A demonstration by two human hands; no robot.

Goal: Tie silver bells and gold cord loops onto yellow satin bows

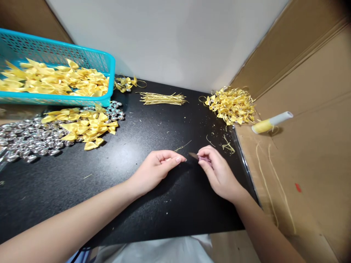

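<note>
The left hand point(156, 168) is curled loosely closed on the black table point(82, 190), and a thin gold wire point(183, 147) is pinched between its thumb and fingertips, the free end slanting up and away. A small dark-tipped tool point(194, 156) is gripped by the closed right hand point(216, 171), its point lying just beside the left fingertips.
</note>
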